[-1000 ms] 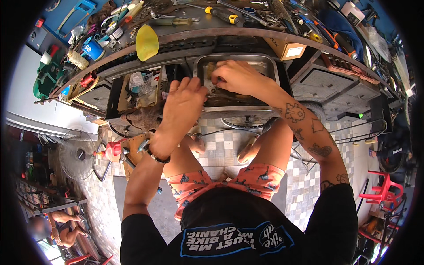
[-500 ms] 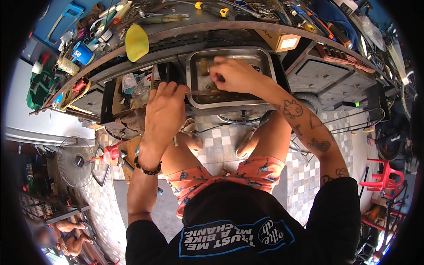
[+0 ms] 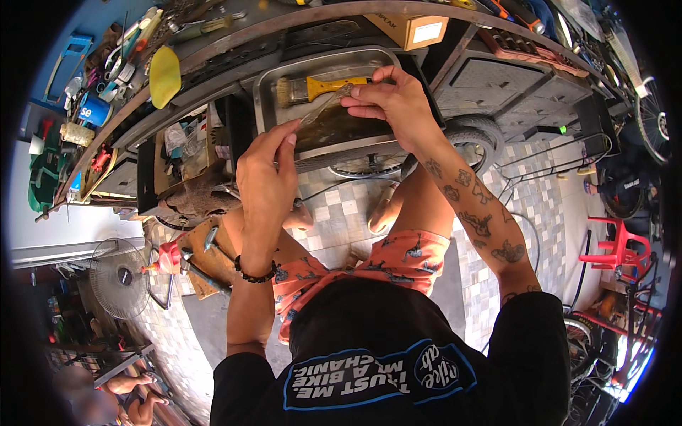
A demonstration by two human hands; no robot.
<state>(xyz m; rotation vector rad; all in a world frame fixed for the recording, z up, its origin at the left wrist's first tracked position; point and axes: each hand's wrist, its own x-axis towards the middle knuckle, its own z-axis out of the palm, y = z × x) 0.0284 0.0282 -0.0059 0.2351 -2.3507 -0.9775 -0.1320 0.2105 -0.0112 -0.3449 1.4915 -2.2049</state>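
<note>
My left hand (image 3: 268, 170) pinches one end of a crumpled strip of clear plastic, perhaps a small bag (image 3: 321, 110). The fingers of my right hand (image 3: 398, 106) grip its other end, so it stretches between both hands. Whether anything is inside the plastic, I cannot tell. Beneath it is a rectangular metal tray (image 3: 261, 106) with a dark, wet-looking bottom. A paintbrush (image 3: 323, 86) with a yellow handle lies across the tray, its bristles to the left. My right fingers hide the handle's end.
Left of the tray, an open drawer (image 3: 186, 153) holds small packets, with a brown rag (image 3: 195, 195) at its front. A cardboard box (image 3: 408, 30) sits behind. Tools crowd the bench beyond a yellow oval piece (image 3: 165, 78). Bicycle tires (image 3: 472, 138) lean below right; a fan (image 3: 121, 277) stands left.
My right hand has turned and opened out from a curled fist, uncovering the brush. The plastic now shows plainly between my hands. The whole view has shifted, with the tray further left and higher.
</note>
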